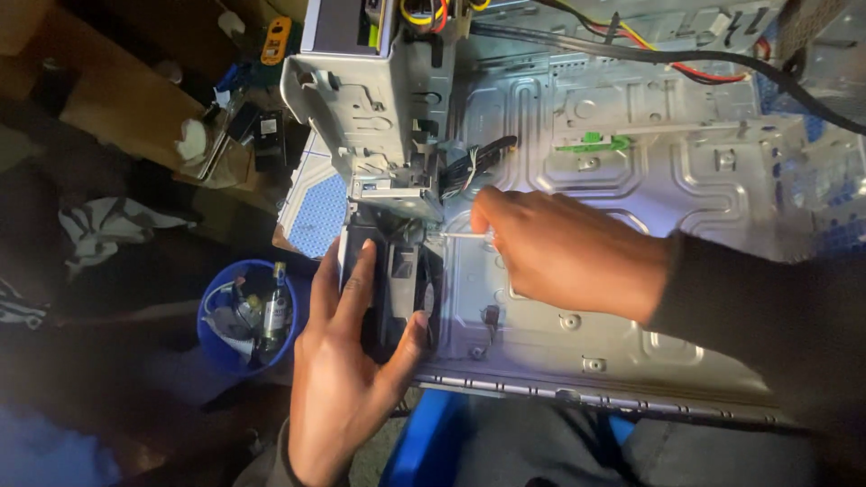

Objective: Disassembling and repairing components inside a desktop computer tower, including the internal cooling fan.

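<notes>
- Two hands work at the left end of an open computer case (631,298); its motherboard tray is already bare.
- Near: left hand (347,361) grips the black case fan (397,289), fingers wrapped around its frame, not yet out.
- Middle: right hand (559,252) pinches a thin screwdriver (456,235), tip toward the fan.
- Far: drive cage (370,99) and cables (667,54) remain in place.

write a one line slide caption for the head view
Left hand grips a black fan at the metal computer case while right hand holds a screwdriver.
</notes>
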